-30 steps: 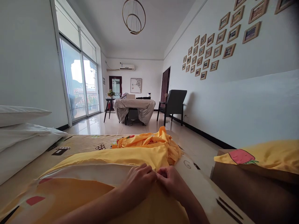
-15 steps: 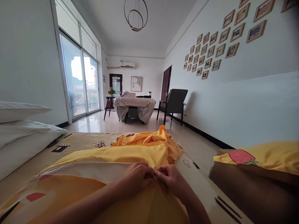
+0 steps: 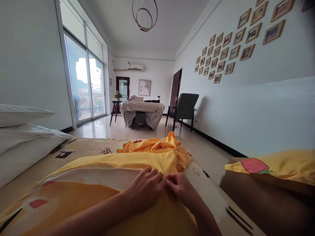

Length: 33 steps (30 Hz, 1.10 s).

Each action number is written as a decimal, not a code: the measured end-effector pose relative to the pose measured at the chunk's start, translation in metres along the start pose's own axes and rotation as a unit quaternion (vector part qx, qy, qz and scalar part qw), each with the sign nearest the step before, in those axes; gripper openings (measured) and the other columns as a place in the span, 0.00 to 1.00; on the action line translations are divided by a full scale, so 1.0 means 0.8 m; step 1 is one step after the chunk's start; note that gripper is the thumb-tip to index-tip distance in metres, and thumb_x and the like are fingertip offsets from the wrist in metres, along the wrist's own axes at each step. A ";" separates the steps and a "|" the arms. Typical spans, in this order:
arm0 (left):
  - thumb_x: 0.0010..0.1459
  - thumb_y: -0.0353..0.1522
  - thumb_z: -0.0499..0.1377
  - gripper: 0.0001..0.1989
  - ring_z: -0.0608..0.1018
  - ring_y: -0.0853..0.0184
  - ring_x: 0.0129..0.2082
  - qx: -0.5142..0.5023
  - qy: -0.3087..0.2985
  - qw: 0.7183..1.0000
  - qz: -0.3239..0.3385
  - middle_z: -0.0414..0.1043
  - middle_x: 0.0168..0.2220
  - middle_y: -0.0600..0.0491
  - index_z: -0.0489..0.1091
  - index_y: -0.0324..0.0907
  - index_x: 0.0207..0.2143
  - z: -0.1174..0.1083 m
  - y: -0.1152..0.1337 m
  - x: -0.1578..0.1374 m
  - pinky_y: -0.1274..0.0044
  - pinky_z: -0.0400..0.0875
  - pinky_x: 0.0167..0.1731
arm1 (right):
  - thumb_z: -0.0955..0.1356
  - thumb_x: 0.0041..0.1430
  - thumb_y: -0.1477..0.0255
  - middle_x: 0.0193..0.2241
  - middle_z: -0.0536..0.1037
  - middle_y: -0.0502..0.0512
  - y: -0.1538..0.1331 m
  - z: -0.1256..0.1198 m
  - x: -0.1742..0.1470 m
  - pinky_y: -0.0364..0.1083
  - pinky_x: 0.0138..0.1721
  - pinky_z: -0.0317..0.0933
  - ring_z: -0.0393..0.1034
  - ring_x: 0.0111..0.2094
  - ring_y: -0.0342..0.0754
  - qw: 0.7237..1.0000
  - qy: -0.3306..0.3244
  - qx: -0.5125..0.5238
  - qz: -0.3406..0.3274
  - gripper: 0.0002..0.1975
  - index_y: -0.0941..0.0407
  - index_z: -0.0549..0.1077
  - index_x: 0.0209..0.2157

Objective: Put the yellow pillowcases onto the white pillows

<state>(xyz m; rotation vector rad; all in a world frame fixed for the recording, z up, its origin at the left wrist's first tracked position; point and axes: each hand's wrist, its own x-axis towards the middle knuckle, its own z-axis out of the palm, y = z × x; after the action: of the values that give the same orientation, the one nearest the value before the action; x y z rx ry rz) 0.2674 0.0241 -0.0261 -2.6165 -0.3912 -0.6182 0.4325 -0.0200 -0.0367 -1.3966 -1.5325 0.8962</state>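
Note:
A yellow pillowcase with red patches lies across the front, and its long opening shows a white pillow or lining inside. My left hand is closed at the right end of this opening, its knuckles hiding the fingertips. Close against it, my right hand pinches the pillowcase edge between thumb and bent forefinger. Whatever small part lies between the fingertips is hidden. Just beyond both hands rests a crumpled orange-yellow cloth.
White pillows are stacked at the left on a beige patterned bed sheet. At the right stands a brown box with a yellow cloth over its top. Farther off are a covered table and a dark chair.
My left hand has turned over and slid slightly right, closing up against my right hand and covering the small pale spot between them. My right hand stays nearly still.

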 end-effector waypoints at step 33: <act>0.49 0.30 0.57 0.08 0.64 0.70 0.29 -0.351 -0.053 0.850 -0.389 0.65 0.21 0.56 0.71 0.37 0.20 0.007 0.004 0.022 0.78 0.55 0.31 | 0.62 0.56 0.69 0.20 0.74 0.51 -0.027 0.010 -0.019 0.42 0.25 0.47 0.65 0.23 0.44 0.940 0.066 -0.335 0.004 0.10 0.54 0.75 0.31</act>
<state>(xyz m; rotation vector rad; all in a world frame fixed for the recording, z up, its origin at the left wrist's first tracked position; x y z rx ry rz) 0.2857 0.0266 -0.0234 -3.1185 -1.5721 -1.0136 0.4169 -0.0373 -0.0215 -1.8889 -1.8108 0.2634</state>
